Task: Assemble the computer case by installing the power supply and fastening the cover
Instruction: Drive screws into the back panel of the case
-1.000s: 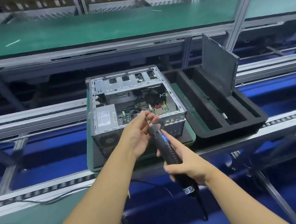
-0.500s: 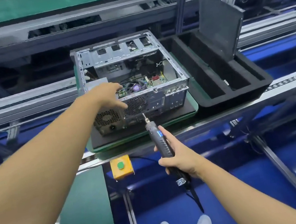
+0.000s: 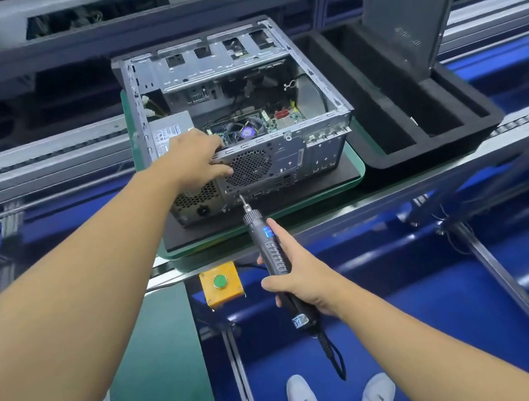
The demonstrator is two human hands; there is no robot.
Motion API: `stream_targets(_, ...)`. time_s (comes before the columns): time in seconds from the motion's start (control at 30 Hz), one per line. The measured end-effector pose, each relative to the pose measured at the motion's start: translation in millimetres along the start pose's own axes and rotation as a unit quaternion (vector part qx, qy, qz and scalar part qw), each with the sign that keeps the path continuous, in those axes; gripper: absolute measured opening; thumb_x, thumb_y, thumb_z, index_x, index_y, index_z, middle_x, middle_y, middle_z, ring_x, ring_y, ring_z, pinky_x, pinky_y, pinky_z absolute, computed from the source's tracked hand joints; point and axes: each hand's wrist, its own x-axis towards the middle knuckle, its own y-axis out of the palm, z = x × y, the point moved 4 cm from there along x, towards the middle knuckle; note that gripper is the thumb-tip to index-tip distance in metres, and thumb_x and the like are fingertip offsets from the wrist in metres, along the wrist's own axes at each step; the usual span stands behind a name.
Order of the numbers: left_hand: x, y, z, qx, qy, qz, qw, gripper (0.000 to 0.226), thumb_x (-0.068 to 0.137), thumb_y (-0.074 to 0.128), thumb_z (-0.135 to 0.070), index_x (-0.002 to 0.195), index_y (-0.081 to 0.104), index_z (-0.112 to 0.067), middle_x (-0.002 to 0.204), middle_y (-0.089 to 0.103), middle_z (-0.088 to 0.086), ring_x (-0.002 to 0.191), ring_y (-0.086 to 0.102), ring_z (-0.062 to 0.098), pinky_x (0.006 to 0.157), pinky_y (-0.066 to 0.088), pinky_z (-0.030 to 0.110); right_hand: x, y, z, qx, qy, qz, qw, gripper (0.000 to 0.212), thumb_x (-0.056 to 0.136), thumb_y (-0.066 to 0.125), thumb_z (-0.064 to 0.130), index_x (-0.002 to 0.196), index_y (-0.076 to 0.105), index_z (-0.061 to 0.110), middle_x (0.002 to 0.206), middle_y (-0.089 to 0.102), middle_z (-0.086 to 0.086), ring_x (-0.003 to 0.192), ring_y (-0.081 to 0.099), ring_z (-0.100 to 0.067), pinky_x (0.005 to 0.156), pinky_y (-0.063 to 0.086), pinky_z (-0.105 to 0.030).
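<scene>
The computer case (image 3: 236, 118) lies open side up on a green pallet (image 3: 360, 169). The power supply (image 3: 172, 131) sits inside it at its near left corner. The left hand (image 3: 196, 161) has its fingers bent over the case's rear top edge at that corner, gripping and steadying it. The right hand (image 3: 299, 278) is clenched round an electric screwdriver (image 3: 268, 244), whose bit meets the case's rear panel low down, beside the power supply's grille. The cover (image 3: 408, 4) leans upright in a black foam tray (image 3: 421, 147) to the right of the case, not yet fitted.

The driver comes at the panel on a slant rather than square. The bit could skate off the screw head, chew it or scratch the panel. Whether a screw sits on the bit is too small to tell, and a loosely held one might drop onto the pallet below the case. If the left hand eases off, the power supply could shift so that its holes no longer match the case's, and the screw would cross-thread. The left fingers lie just above the bit, so an upward slip would catch them.
</scene>
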Motion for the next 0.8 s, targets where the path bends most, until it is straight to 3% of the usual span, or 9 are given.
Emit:
stream_targets(0.23,2,8,6,-0.029,0.033,-0.032,0.999,0.040,0.093,0.059,-0.052,0.107,0.059,-0.014,0.090,0.047,-0.001,0.114,0.049,0.031,0.096,0.036,0.044,5,6,0,-0.019,0.002,-0.004,1.000,0.110,0.076,0.077,0.019,0.153,0.013,0.065,0.130,0.062,0.004,0.081,0.066,-0.017,0.075,0.060,-0.034)
stream_targets(0.33,3,10,8,-0.032,0.035,-0.031,0.998,0.030,0.095,0.058,-0.050,0.091,0.051,-0.022,0.078,0.043,-0.009,0.113,0.047,0.029,0.093,0.032,0.041,9,7,1,-0.005,0.004,0.000,1.000,0.110,0.077,0.077,0.015,0.153,0.013,0.064,0.134,0.058,0.000,0.076,0.066,-0.017,0.068,0.059,-0.030)
stream_targets(0.47,4,13,10,-0.042,0.035,-0.048,0.997,0.036,0.093,0.059,-0.051,0.106,0.058,-0.018,0.088,0.050,-0.003,0.115,0.048,0.028,0.096,0.030,0.040,13,9,1,-0.005,0.004,0.005,1.000,0.110,0.079,0.075,0.011,0.154,0.014,0.063,0.136,0.057,-0.003,0.072,0.066,-0.018,0.067,0.059,-0.033)
stream_targets(0.7,3,12,10,-0.042,0.030,-0.062,0.997,0.030,0.092,0.061,-0.051,0.100,0.052,-0.023,0.091,0.049,-0.001,0.111,0.049,0.028,0.095,0.031,0.041,14,9,4,-0.013,0.012,0.003,1.000,0.109,0.085,0.073,0.005,0.155,0.011,0.061,0.136,0.056,-0.005,0.072,0.066,-0.017,0.068,0.059,-0.032)
stream_targets(0.8,3,12,8,-0.038,0.025,-0.066,0.997,0.037,0.092,0.061,-0.051,0.105,0.058,-0.016,0.091,0.050,0.001,0.106,0.049,0.029,0.093,0.032,0.041,14,9,5,-0.018,0.015,-0.001,1.000,0.109,0.086,0.073,0.005,0.156,0.010,0.059,0.135,0.058,-0.003,0.078,0.065,-0.018,0.068,0.058,-0.030)
